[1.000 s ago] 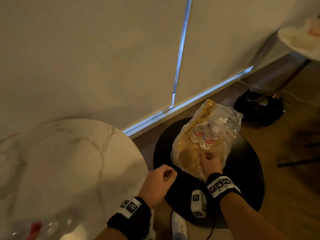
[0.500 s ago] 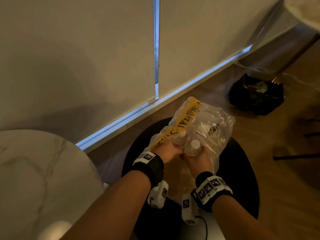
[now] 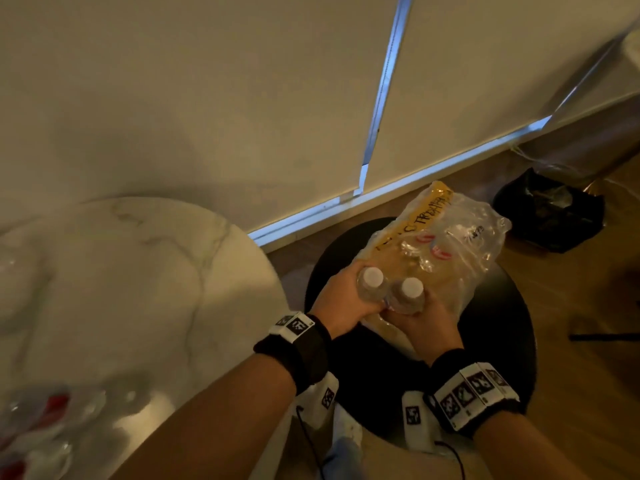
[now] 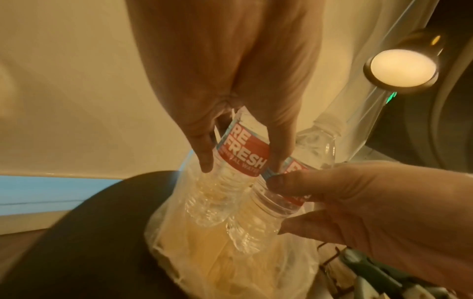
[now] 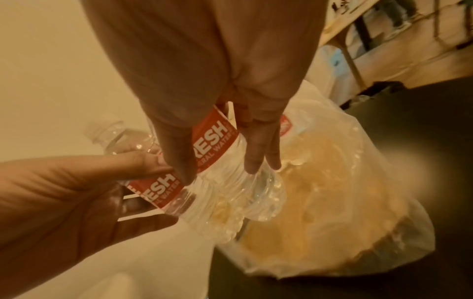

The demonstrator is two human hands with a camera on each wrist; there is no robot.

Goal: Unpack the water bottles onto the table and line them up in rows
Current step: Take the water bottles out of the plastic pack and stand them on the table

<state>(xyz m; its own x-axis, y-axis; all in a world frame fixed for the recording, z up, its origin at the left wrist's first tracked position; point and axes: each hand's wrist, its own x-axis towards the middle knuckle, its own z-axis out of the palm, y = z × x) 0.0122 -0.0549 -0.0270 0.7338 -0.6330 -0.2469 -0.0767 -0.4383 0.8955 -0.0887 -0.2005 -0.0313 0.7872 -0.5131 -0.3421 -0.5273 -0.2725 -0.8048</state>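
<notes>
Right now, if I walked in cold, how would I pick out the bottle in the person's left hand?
Find the round black stool beside the marble table; a crumpled clear plastic pack sits on it. Just above the pack's near end, two white-capped bottles are held side by side. The left hand grips the left bottle, the one nearer the marble table; the right hand grips the right bottle.

Right hand (image 5: 217,85) grips a water bottle (image 5: 225,168) above plastic wrap (image 5: 345,202).

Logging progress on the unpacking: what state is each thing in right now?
Left hand: grips one bottle, capped, lifted.
Right hand: grips another bottle, capped, lifted.
Plastic pack: torn open, on the black stool, bottles still inside.
Marble table: some bottles at its near edge.
</notes>
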